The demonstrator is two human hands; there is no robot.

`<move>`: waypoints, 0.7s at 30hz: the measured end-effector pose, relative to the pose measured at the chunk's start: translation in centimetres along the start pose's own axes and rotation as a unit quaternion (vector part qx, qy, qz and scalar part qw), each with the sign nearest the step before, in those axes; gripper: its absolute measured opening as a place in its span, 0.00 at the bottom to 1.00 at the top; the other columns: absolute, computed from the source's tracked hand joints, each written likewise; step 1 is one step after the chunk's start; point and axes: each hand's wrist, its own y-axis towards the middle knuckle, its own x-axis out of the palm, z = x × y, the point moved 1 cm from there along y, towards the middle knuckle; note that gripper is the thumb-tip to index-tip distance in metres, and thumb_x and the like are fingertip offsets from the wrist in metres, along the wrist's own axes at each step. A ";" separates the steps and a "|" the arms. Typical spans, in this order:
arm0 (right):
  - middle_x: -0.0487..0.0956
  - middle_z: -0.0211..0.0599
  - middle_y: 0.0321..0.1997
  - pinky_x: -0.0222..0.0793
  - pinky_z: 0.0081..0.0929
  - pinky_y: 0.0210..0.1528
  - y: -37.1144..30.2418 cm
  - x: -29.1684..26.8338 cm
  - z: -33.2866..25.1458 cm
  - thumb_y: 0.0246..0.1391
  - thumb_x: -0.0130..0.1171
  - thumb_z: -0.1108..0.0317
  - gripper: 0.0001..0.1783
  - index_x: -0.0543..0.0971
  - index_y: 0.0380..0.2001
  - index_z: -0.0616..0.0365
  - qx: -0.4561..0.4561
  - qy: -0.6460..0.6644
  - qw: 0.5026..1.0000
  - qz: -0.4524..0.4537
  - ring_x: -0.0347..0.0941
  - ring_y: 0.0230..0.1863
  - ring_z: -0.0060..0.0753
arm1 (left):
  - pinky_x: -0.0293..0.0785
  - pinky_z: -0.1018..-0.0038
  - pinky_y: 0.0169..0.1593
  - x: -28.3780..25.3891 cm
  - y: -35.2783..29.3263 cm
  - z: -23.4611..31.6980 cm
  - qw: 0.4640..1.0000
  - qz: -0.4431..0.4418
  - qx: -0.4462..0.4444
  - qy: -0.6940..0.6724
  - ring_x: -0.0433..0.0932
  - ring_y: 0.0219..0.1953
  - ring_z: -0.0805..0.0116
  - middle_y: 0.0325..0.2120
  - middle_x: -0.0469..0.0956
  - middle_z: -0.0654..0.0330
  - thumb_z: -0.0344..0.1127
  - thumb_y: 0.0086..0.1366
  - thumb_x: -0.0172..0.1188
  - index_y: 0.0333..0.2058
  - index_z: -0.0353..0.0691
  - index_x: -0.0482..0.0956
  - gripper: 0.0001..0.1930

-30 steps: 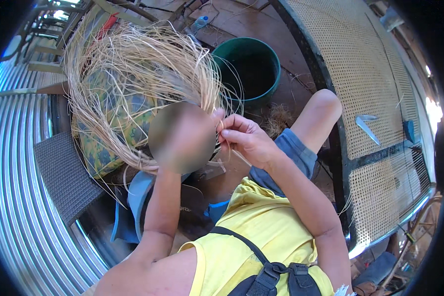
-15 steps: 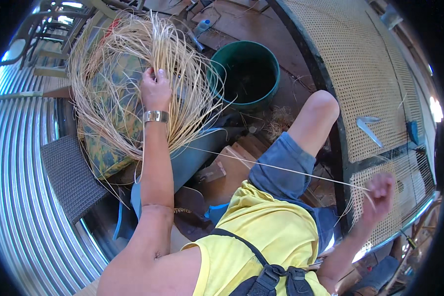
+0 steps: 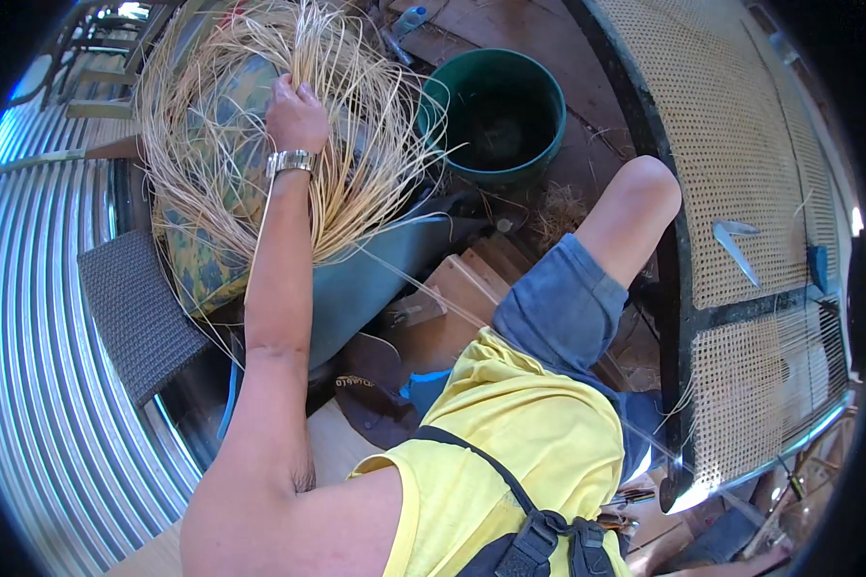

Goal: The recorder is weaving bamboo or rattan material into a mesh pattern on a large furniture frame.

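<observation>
My left hand (image 3: 295, 113), with a metal watch on the wrist, is closed round the top of a large loose coil of pale cane strands (image 3: 356, 183). The coil rests over a camouflage-patterned cushion (image 3: 226, 144). One thin cane strand (image 3: 416, 283) runs out of the coil, past my raised knee, toward the lower right. Out at that edge is my right hand (image 3: 776, 555), small and blurred, at the strand's far end. Its fingers are hard to make out, but the strand is drawn straight to it.
A dark green bucket (image 3: 493, 168) stands right of the coil. Along the right runs a black-framed woven cane panel (image 3: 741, 115) with a pale V-shaped tool (image 3: 734, 252) on it. A dark cap (image 3: 368, 385) lies by my left arm. Corrugated metal (image 3: 48, 317) lines the left.
My right hand has swept down and outward to the lower right edge, drawing the strand farther from the coil. My left hand keeps its grip on the coil; the whole view has shifted slightly.
</observation>
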 end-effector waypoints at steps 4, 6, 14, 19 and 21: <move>0.75 0.38 0.39 0.71 0.31 0.45 -0.9 0.7 3.4 0.53 0.52 0.81 0.19 0.74 0.50 0.66 0.061 -0.068 0.989 -0.120 0.71 0.38 0.35 | 0.74 0.53 0.54 -4.2 -0.4 -2.8 0.991 -0.128 0.009 0.027 0.79 0.48 0.36 0.43 0.81 0.39 0.50 0.67 0.58 0.57 0.33 0.71 0.29; 0.76 0.38 0.40 0.71 0.30 0.44 -0.8 0.1 4.3 0.51 0.51 0.82 0.21 0.75 0.50 0.66 0.078 -0.109 0.978 -0.162 0.72 0.38 0.34 | 0.74 0.52 0.54 -7.0 -3.3 -0.5 0.981 -0.089 0.150 0.081 0.79 0.47 0.37 0.41 0.81 0.40 0.51 0.68 0.58 0.59 0.33 0.70 0.30; 0.79 0.39 0.43 0.71 0.28 0.41 -2.1 -19.4 -7.6 0.46 0.49 0.86 0.25 0.77 0.50 0.65 0.099 -0.322 0.914 -0.228 0.74 0.39 0.33 | 0.76 0.74 0.34 -15.1 -13.9 14.0 0.815 -0.422 0.239 -0.318 0.81 0.29 0.68 0.32 0.84 0.57 0.36 0.58 0.73 0.49 0.37 0.80 0.21; 0.81 0.39 0.46 0.71 0.27 0.39 -7.7 -27.3 -15.1 0.42 0.48 0.89 0.29 0.78 0.50 0.64 0.110 -0.471 0.857 -0.177 0.76 0.40 0.32 | 0.74 0.62 0.58 -12.4 -20.9 27.2 0.647 -0.282 0.496 -0.505 0.79 0.54 0.52 0.49 0.82 0.54 0.48 0.55 0.74 0.51 0.37 0.79 0.29; 0.83 0.36 0.41 0.71 0.26 0.39 -8.8 -25.8 -16.0 0.47 0.52 0.87 0.21 0.79 0.45 0.64 0.215 -0.527 0.785 -0.244 0.76 0.36 0.27 | 0.77 0.65 0.52 -11.7 -23.7 30.5 0.638 -0.258 0.570 -0.450 0.82 0.48 0.54 0.46 0.83 0.53 0.44 0.58 0.72 0.52 0.37 0.77 0.27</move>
